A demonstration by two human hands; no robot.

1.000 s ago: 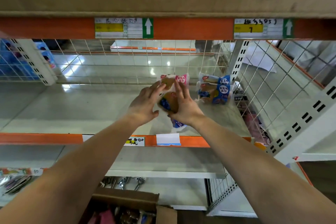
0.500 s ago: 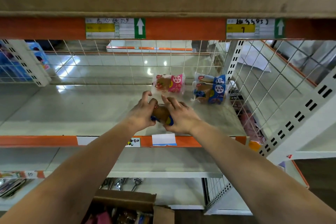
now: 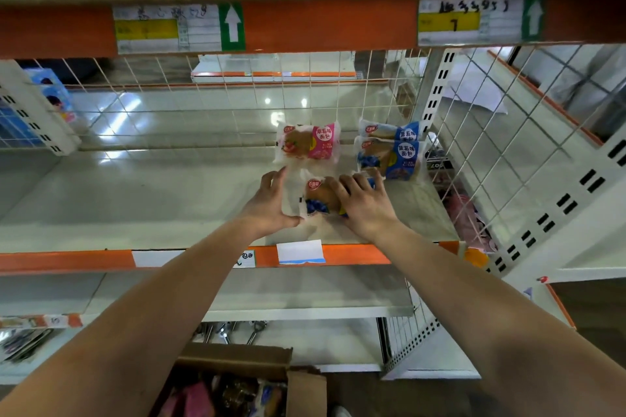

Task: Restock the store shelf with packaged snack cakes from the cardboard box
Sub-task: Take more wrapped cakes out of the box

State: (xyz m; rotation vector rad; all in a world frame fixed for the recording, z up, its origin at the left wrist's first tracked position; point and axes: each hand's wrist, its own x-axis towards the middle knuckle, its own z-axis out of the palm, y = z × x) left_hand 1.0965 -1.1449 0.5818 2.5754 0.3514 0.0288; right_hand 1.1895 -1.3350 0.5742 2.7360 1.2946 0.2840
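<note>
Four snack cake packs are on the shelf (image 3: 135, 206) so far; more sit in the cardboard box (image 3: 237, 360) below its front edge.

Blueberry pack (image 3: 316, 201) lies flat, right of centre, between the front edge and the strawberry pack (image 3: 308, 145), just in front of it; two stacked blue packs (image 3: 389, 156) sit at the back-right corner by the wire mesh (image 3: 203, 101).

Left hand (image 3: 271, 205): fingers fairly straight and spread, thumb at the pack's near-left corner, bracketing the clear wrapper's left end; right hand (image 3: 367, 208): fingers bent over the pack's right half, covering its label, holding it down.

Handling, my read: light, soft bun in thin glossy film with some air inside; squashes easily; film likely slippery; crimped ends floppy. Take it by both short ends, or flat from above with a light palm; don't squeeze the middle; slide into line rather than drop.

Writing: strawberry pack reads 草莓味面包; the stacked blue ones 蓝莓味面包; red oval logo at top-left of each, too small to read; fine print unreadable.

Left beam tag (image 3: 179, 27): handwriting illegible, yellow field, white up-arrow on green; right beam tag (image 3: 474, 22): scrawl plus "7" on yellow, same arrow. Front edge label (image 3: 299, 251): white with a blue strip, no legible text.
</note>
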